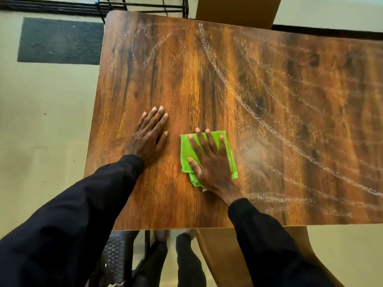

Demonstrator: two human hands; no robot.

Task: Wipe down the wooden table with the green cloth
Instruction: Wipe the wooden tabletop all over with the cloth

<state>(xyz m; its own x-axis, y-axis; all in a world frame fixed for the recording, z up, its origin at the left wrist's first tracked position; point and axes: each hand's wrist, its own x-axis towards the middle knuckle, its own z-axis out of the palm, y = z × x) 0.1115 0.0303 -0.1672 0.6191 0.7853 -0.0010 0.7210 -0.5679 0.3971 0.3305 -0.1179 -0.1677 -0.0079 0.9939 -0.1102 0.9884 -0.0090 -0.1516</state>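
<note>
Cloth (185, 149), green, lies at 6 o'clock on the counter (207, 79) under the released right grip (211, 164), released left grip (148, 137) flat at its 9 o'clock.

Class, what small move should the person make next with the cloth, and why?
Probably slide the right hand, flat on the green cloth, rightward: whitish streaks arc across the wooden table there, while the wood by the left hand looks clean.

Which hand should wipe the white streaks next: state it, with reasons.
Right. The right hand lies flat on the green cloth, with the white streaks curving just beyond it on the wooden table. The left hand rests flat on bare wood, apart from the cloth.
</note>
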